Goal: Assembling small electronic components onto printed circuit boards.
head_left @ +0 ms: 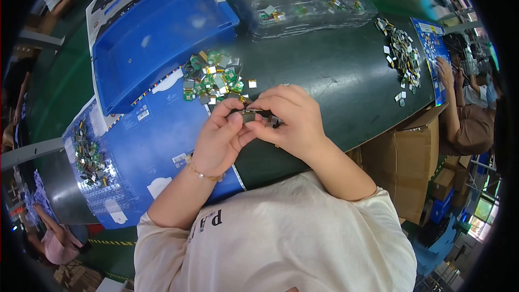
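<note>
My left hand (216, 135) and my right hand (290, 118) meet in front of my chest, above the table's near part. Between their thumbs and fingertips they pinch a small electronic part (248, 117), with a grey face and dark edges. The fingers cover much of it, so its exact kind is unclear. Dark small pieces (274, 121) show by my right fingers; I cannot tell whether they are held. Just beyond my left hand lies a loose pile of small green circuit boards with silver and grey blocks (213, 78).
A blue plastic bin (162, 40) stands at the far left. Stacked clear trays (303, 0) hold similar parts. Other piles lie at the right (403, 57) and on bubble wrap (89, 157) at left. A cardboard box (397, 167) stands beside the table's right edge; co-workers sit around.
</note>
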A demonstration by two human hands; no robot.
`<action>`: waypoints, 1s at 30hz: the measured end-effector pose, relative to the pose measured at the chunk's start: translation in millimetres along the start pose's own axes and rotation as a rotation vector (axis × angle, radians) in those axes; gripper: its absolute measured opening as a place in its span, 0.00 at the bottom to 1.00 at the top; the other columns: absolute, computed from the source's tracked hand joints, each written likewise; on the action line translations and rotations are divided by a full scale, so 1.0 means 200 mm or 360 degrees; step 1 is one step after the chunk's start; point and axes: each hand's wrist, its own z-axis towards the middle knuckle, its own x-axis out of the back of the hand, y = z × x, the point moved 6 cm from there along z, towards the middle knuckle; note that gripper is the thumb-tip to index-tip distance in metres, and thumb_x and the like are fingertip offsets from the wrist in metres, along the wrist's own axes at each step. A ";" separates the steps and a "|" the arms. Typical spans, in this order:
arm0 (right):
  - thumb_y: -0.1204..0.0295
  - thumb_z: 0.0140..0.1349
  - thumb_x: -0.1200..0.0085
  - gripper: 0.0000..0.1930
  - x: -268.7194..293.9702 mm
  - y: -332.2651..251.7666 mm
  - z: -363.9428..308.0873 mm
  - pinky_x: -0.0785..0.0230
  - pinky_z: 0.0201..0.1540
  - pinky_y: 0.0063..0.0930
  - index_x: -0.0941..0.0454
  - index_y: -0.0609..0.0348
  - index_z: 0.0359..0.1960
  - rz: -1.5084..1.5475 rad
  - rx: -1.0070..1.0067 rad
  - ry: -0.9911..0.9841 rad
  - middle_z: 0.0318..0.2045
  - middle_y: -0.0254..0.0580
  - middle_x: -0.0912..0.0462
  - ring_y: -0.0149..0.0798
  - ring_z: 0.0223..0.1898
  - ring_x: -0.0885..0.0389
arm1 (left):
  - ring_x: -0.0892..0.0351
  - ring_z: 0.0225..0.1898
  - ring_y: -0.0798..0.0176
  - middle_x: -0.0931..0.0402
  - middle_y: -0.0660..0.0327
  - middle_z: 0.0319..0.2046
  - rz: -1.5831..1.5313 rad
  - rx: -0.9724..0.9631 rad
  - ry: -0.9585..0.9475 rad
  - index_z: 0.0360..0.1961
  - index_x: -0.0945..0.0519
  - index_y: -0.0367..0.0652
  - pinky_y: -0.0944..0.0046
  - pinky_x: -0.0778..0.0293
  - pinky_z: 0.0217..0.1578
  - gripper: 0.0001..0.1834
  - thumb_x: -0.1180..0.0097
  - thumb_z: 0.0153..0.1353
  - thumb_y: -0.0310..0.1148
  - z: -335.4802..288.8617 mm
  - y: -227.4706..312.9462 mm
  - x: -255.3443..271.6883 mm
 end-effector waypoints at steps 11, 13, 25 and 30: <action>0.70 0.38 0.33 0.14 -0.02 -0.02 0.02 0.33 0.29 0.27 0.20 0.53 0.30 -0.0075 0.0084 0.0053 0.30 0.34 0.19 0.36 0.26 0.24 | 0.23 0.49 0.58 0.24 0.55 0.45 0.0036 -0.0142 0.0097 0.49 0.27 0.43 0.62 0.25 0.50 0.11 0.55 0.68 0.31 -0.01 0.01 0.02; 0.71 0.43 0.34 0.11 -0.02 0.01 0.04 0.34 0.28 0.25 0.21 0.55 0.29 0.0117 -0.0110 -0.0141 0.29 0.34 0.20 0.33 0.26 0.24 | 0.22 0.48 0.58 0.23 0.55 0.44 -0.0043 -0.0109 0.0154 0.49 0.27 0.43 0.62 0.24 0.48 0.11 0.55 0.68 0.32 -0.01 0.01 0.04; 0.75 0.54 0.40 0.04 -0.03 0.09 -0.03 0.35 0.32 0.20 0.24 0.58 0.27 0.0793 -0.0824 -0.0098 0.28 0.30 0.24 0.25 0.29 0.26 | 0.20 0.46 0.59 0.22 0.56 0.44 -0.0076 -0.0082 -0.0007 0.51 0.28 0.42 0.65 0.23 0.45 0.14 0.53 0.67 0.35 -0.02 0.00 0.02; 0.73 0.42 0.35 0.09 0.06 -0.08 0.02 0.38 0.32 0.30 0.21 0.50 0.26 -0.0081 0.0150 0.0010 0.28 0.33 0.22 0.38 0.28 0.26 | 0.21 0.46 0.61 0.23 0.57 0.46 0.0052 -0.0146 0.0105 0.51 0.27 0.39 0.66 0.23 0.46 0.15 0.50 0.66 0.33 -0.03 0.01 0.03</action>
